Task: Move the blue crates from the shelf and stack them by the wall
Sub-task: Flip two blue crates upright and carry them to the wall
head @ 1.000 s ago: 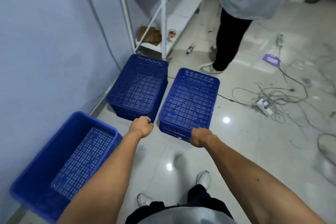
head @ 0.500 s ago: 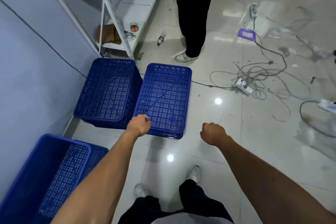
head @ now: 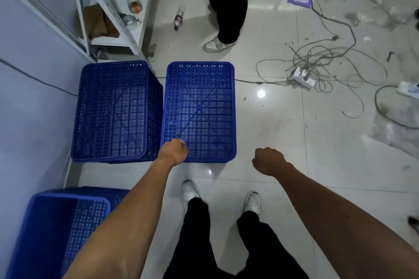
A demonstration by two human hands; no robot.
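Lying under left grip (head: pixel 174 152), near corner: crate stack (head: pixel 199 108).

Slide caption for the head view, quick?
Left hand at the near corner of the right crate stack, right hand free beside it; second stack by the wall.

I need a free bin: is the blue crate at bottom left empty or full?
Empty where visible: the blue crate shows only bare perforated floor and walls; the left forearm hides part.

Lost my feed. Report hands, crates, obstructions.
Left hand at near rim of right crate stack, grip unclear. Right hand curled, empty. Person's legs, loose cables beyond.
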